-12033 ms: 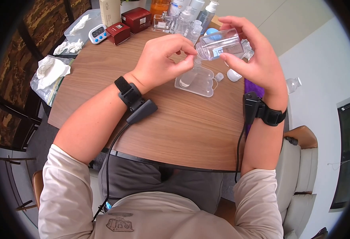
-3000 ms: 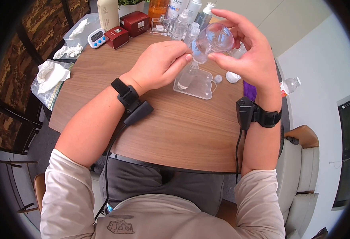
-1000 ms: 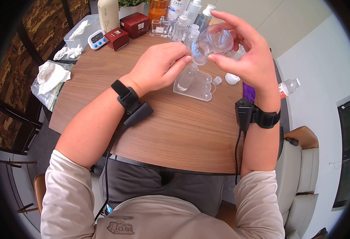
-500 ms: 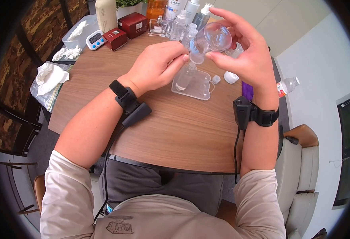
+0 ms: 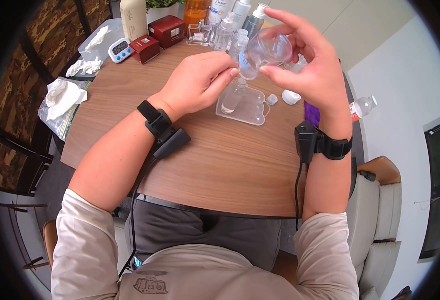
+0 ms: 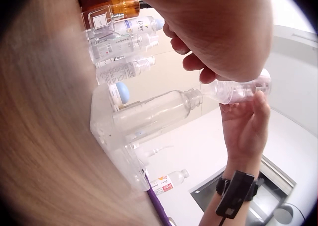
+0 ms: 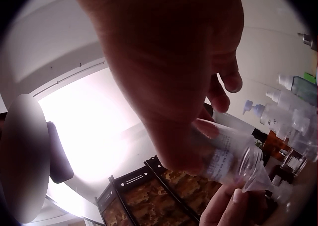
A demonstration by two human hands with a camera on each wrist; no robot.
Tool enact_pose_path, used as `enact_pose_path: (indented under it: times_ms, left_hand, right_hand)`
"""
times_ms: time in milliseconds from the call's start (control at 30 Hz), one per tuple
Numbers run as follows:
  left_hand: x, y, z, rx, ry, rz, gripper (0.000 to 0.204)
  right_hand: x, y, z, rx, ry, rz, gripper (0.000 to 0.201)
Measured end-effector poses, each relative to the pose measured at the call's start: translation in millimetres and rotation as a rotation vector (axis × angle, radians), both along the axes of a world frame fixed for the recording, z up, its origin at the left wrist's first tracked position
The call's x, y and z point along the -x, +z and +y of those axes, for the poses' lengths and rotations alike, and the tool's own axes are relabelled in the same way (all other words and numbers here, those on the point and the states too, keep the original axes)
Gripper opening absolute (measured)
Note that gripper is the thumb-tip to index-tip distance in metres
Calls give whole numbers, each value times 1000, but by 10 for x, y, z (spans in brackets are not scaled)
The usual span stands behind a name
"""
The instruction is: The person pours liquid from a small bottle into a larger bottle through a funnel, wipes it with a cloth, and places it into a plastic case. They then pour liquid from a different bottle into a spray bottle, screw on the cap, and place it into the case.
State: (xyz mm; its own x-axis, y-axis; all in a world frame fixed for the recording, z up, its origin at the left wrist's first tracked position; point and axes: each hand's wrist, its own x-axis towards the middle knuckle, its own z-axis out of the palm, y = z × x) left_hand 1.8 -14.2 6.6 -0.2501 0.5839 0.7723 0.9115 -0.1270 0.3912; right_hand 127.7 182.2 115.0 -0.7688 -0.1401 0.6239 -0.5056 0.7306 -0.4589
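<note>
In the head view my right hand (image 5: 312, 65) grips a clear, labelled bottle (image 5: 270, 47), its base raised and its mouth tilted down to the left. My left hand (image 5: 197, 80) pinches a small clear funnel (image 7: 261, 179) at the bottle's mouth, best seen in the right wrist view. Below the funnel, an uncapped slim bottle (image 5: 231, 97) stands upright on a translucent tray (image 5: 255, 112), with a little clear liquid at its bottom. The left wrist view shows the funnel's narrow end at the neck of the standing bottle (image 6: 154, 114).
A small cap (image 5: 272, 99) and a white lid (image 5: 290, 97) lie right of the tray. Several bottles, two red boxes (image 5: 167, 31) and a timer (image 5: 120, 50) stand along the back. Crumpled tissues (image 5: 65, 98) lie at far left, a purple cloth (image 5: 312, 114) at right.
Since the earliest frame, the right hand has tipped the bottle from nearly level to base-up over the funnel. In the last second only its tilt has shifted slightly; the left hand keeps its pinch.
</note>
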Motion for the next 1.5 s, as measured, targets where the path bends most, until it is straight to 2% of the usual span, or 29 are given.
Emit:
enact_pose_path:
  times_ms: [233, 333, 1500]
  left_hand:
    - [-13, 27, -16, 33, 39, -11, 17]
    - [3, -5, 4, -4, 11, -13, 10]
    - [-13, 22, -6, -10, 2, -5, 11]
  right_hand:
    - [-6, -7, -9, -10, 5, -18, 74]
    - [-13, 1, -14, 23, -10, 23, 74]
    - [0, -2, -13, -7, 2, 25, 74]
